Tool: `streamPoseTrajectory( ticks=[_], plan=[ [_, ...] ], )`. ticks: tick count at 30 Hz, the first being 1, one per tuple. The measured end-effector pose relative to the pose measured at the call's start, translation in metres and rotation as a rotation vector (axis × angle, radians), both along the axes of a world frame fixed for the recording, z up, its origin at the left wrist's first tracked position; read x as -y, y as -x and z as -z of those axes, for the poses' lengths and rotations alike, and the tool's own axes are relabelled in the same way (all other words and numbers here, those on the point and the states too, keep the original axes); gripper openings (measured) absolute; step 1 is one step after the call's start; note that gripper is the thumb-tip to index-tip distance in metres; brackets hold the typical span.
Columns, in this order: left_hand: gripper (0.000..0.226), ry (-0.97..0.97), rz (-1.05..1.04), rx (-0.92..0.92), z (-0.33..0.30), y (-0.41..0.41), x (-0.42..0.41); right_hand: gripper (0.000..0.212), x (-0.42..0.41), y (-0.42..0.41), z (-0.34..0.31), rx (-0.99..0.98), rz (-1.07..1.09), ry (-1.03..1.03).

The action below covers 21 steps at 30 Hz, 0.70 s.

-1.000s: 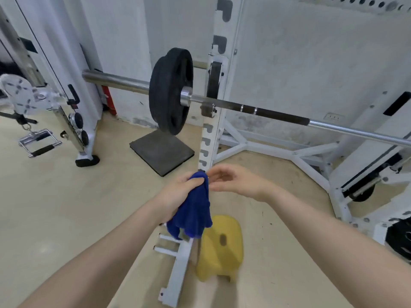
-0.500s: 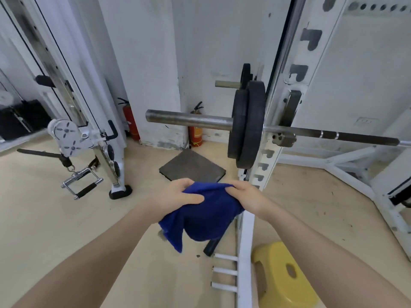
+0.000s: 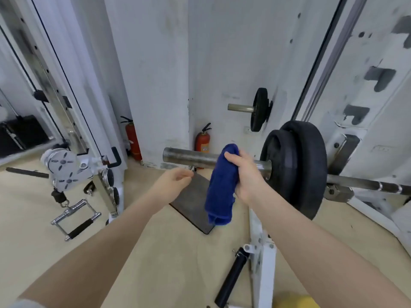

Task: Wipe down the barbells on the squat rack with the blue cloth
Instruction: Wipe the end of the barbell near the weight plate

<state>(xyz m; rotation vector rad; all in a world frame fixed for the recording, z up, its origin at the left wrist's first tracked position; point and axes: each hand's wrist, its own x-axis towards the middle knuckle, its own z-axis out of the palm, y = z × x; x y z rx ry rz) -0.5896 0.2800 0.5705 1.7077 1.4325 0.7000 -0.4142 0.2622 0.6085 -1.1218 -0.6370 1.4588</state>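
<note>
A steel barbell (image 3: 189, 155) rests across the white squat rack (image 3: 364, 121), its bare sleeve end pointing left and two black plates (image 3: 295, 172) loaded by the upright. My right hand (image 3: 245, 174) grips the blue cloth (image 3: 221, 185) and presses it onto the sleeve just left of the plates; the cloth's lower part hangs down. My left hand (image 3: 172, 182) hovers below the sleeve, holding nothing, fingers loosely curled. A second barbell end with one black plate (image 3: 259, 108) sits higher, near the wall.
A cable machine with a pulley (image 3: 64, 167) and a hanging handle (image 3: 75, 218) stands at left. Two red fire extinguishers (image 3: 202, 142) lean by the wall. A dark mat (image 3: 191, 203) lies on the floor, with a black roller (image 3: 231, 281) and a yellow stool (image 3: 295, 302) near the rack base.
The view moved closer to the barbell's left end. My left hand let go of the cloth. My right hand lifted the cloth up onto the sleeve.
</note>
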Motion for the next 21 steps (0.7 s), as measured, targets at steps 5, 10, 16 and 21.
streamPoseTrajectory(
  ticks=[5, 10, 16, 21],
  plan=[
    [0.030, -0.096, 0.008, -0.129, -0.013, 0.038, -0.085, 0.006, -0.092, 0.037, -0.027, 0.692, 0.341, -0.369],
    [0.043, -0.082, 0.074, -0.207, -0.008, 0.061, -0.143, 0.024, -0.136, 0.069, 0.000, 1.550, -0.025, -0.420],
    [0.043, 0.023, 0.396, -0.287, 0.015, 0.080, -0.184, 0.031, -0.155, 0.096, 0.051, 1.509, -0.469, -0.416],
    [0.046, 0.050, 0.598, -0.351, 0.024, 0.088, -0.216, 0.082, -0.165, 0.095, 0.076, 1.995, -0.667, -0.311]
  ],
)
